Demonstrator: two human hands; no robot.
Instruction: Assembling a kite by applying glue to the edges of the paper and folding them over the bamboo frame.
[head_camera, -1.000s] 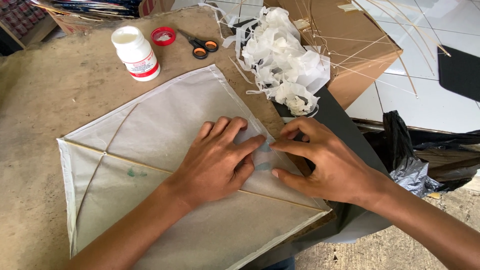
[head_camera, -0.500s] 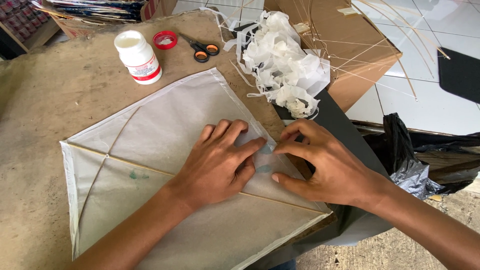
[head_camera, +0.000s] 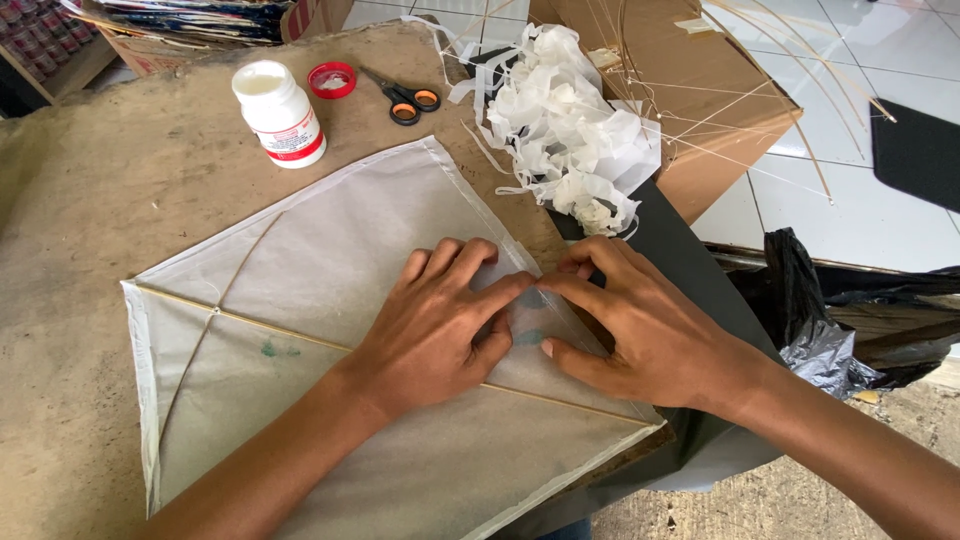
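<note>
A person's two hands press flat on a white paper kite (head_camera: 330, 300) spread across a worn brown table (head_camera: 110, 190), seen from the head camera. The left hand (head_camera: 435, 325) lies palm down with fingers spread over the kite's right half, its fingertips reaching toward the paper's right edge. The right hand (head_camera: 650, 335) rests just beside it, fingers pointed left so that the two sets of fingertips meet over a small patch of paper near that edge; neither hand grips anything, both being laid open on the sheet, though what lies under the meeting fingertips cannot be made out. Thin bamboo sticks (head_camera: 250, 325) cross under the paper, one running left to right and passing beneath the left palm. A faint green mark (head_camera: 280, 350) shows near the kite's middle. Beyond the kite's top corner stand a white glue bottle (head_camera: 280, 115) with its mouth uncovered, a red cap (head_camera: 332, 79) and orange-handled scissors (head_camera: 405, 100). A heap of crumpled white paper scraps (head_camera: 565, 125) lies at the table's right edge, next to a cardboard box (head_camera: 690, 90) crossed by thin loose sticks. A black plastic bag (head_camera: 830, 310) sits on the floor below the right forearm
</note>
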